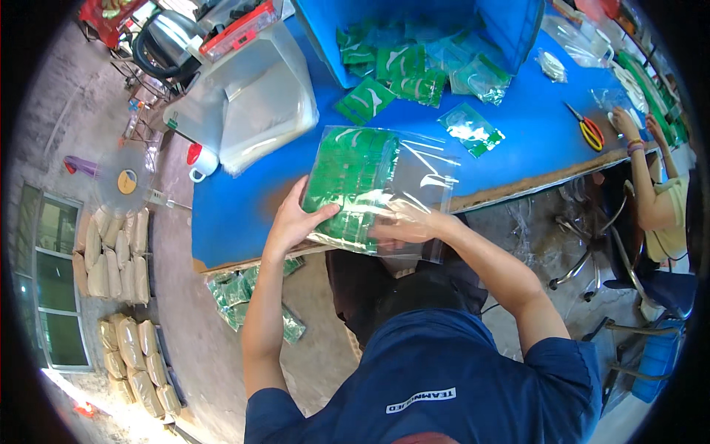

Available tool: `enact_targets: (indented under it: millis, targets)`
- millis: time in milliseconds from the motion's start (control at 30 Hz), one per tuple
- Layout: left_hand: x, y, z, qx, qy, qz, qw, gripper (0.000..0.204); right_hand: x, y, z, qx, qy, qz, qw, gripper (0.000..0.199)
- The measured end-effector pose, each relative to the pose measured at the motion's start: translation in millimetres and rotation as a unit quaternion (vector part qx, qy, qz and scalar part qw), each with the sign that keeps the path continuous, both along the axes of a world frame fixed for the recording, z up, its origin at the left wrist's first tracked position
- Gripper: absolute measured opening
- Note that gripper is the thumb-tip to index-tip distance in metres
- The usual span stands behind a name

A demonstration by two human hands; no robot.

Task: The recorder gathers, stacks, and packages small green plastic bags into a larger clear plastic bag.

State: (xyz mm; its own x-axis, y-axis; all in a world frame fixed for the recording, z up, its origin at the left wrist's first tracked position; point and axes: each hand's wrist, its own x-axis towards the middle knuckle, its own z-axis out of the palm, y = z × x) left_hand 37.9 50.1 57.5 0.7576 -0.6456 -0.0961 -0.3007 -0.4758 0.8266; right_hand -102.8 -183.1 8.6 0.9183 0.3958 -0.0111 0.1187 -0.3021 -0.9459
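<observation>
A large clear plastic bag [425,177] lies tilted at the table's near edge, its left part filled with a stack of green packets [347,170]. My left hand [298,218] grips the bag's lower left side, thumb on top of the packets and fingers around the outer edge. At the bag's lower right is my right hand [407,222], seen through shiny film, with its fingers stretched toward the packets. Glare blurs the fingertips, and I cannot tell whether they touch the stack.
A blue bin [325,37] of loose green packets [399,63] lies beyond on the blue table [244,222]. Pliers [588,132] and a single packet [471,129] are to the right. At left stand a bin of clear bags [266,111] and a mug [201,161]. Another person [662,207] works at far right.
</observation>
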Motion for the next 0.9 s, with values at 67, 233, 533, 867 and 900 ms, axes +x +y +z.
enact_targets:
  millis: [67, 233, 533, 867, 900]
  targets:
    - [6, 1, -13, -0.009, -0.008, 0.003, 1.000, 0.085, -3, -12, -34, -0.056, -0.176, -0.044, 0.982, 0.024]
    - [-3, -6, -4, -0.021, 0.028, 0.032, 0.999, 0.080, 0, 4, 1, -0.034, -0.036, -0.014, 0.999, 0.029]
    - [45, -43, 7, -0.036, 0.163, 0.095, 0.981, 0.110, 35, -47, -23, 0.432, 0.100, -0.424, 0.789, 0.017]
    - [66, -79, -16, -0.031, 0.090, -0.034, 0.995, 0.096, 79, -32, -42, 0.540, 0.109, -0.460, 0.696, 0.022]
    - [65, -86, -9, -0.062, 0.147, -0.031, 0.987, 0.097, 81, -33, -40, 0.548, 0.075, -0.451, 0.701, 0.023]
